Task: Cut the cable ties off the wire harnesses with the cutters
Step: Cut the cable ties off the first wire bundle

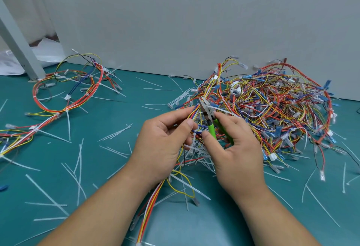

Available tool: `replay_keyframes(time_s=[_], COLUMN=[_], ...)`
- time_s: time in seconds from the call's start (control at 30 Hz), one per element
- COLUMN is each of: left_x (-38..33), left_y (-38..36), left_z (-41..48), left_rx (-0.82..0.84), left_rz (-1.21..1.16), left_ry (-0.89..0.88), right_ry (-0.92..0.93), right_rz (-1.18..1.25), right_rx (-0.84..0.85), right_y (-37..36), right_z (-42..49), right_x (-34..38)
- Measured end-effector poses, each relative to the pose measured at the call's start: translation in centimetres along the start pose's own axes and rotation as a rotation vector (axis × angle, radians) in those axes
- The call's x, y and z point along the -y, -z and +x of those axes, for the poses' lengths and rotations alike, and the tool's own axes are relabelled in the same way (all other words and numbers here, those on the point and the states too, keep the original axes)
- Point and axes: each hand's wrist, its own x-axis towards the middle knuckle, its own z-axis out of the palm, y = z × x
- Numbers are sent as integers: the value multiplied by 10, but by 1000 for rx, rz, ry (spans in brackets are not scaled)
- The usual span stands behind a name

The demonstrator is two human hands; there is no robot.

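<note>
- Teal work surface spans 3 to 9 o'clock.
- Plain grey wall panel at 12 o'clock.
- Slanted grey post at 10 o'clock, with white plastic sheet behind it.

- left hand, right hand: two hands
- one pair of cutters
- one heap of harnesses
- one coiled harness, one held harness
- cable ties: countless

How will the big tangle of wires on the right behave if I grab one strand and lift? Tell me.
Probably floppy: the wires lie in loose, sagging loops. One strand would likely drag its neighbours up, since the strands cross and loop through each other. Probably light for its bulk, as the strands look thin.
</note>
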Motion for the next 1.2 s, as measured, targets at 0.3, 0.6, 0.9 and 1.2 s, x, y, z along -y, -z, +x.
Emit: replay_keyframes(time_s=[0.3,0.6,0.9,1.2], left_x=[3,11,20,21], left_y=[-1,-3,-2,-3], left_z=[0,3,5,6], left_rx=[3,-50,-56,-39], left_rz=[-35,-87,-94,-153], left_ry=[13,62,117,139], right_ry=[-3,-74,-153,-114], right_rz=[18,82,90,10], right_rx=[6,27,68,40], right_y=[-5,-13,-16,-15], right_z=[-2,0,0,1], right_x=[-8,-17,-18,-20])
